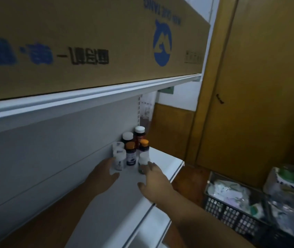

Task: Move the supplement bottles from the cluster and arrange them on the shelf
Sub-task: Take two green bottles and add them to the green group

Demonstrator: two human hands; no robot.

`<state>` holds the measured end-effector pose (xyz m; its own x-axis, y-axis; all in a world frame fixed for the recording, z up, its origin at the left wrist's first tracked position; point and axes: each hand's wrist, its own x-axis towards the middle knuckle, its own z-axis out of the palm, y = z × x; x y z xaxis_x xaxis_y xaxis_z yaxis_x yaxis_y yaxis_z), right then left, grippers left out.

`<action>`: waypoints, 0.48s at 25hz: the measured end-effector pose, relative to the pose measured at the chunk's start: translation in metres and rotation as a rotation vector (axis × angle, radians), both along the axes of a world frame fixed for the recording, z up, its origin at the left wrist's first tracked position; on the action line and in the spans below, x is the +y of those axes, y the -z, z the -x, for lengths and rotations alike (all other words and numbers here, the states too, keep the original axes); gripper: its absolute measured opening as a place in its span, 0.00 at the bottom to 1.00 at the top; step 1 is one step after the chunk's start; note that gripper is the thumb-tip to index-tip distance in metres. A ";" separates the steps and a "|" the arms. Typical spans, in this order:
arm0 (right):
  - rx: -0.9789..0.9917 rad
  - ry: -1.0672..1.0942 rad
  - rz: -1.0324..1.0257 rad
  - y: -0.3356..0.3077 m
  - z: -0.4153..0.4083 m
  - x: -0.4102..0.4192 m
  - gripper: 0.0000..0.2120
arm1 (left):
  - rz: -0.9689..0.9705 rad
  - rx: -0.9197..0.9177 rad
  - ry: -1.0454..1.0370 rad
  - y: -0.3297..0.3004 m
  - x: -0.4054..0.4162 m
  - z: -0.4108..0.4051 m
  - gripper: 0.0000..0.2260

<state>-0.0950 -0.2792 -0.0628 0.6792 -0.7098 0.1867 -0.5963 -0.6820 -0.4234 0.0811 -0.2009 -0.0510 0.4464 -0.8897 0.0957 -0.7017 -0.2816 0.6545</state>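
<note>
Bottles: all clustered at shelf far end; arranging apparently not begun.
Left hand and right hand: grips open, empty; cluster just beyond fingertips, right touching nearest bottle.

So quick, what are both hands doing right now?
Left hand: open, fingers at the small white plastic bottle, not gripping it.
Right hand: open, fingertips touching the white-capped green bottle, no closed grip.
</note>
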 end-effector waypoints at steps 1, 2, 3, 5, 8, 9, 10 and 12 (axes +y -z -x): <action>-0.039 -0.001 -0.047 0.006 -0.002 -0.017 0.27 | 0.038 0.079 -0.045 0.002 -0.012 -0.002 0.26; -0.088 -0.010 -0.096 0.014 -0.004 -0.032 0.29 | 0.065 0.150 -0.105 0.005 -0.021 -0.004 0.25; -0.152 -0.020 -0.156 0.020 -0.005 -0.046 0.29 | 0.085 0.216 -0.181 0.009 -0.030 -0.006 0.25; -0.282 -0.037 -0.293 0.033 -0.011 -0.070 0.28 | 0.101 0.322 -0.341 0.024 -0.050 -0.010 0.27; -0.331 -0.068 -0.426 0.050 -0.022 -0.099 0.26 | 0.157 0.461 -0.432 0.042 -0.079 -0.005 0.30; -0.305 -0.075 -0.475 0.052 -0.028 -0.108 0.25 | 0.185 0.495 -0.436 0.048 -0.089 -0.005 0.29; -0.264 -0.077 -0.523 0.054 -0.033 -0.115 0.25 | 0.213 0.515 -0.436 0.052 -0.096 -0.003 0.29; -0.214 -0.113 -0.610 0.055 -0.039 -0.127 0.24 | 0.224 0.493 -0.463 0.060 -0.107 -0.005 0.30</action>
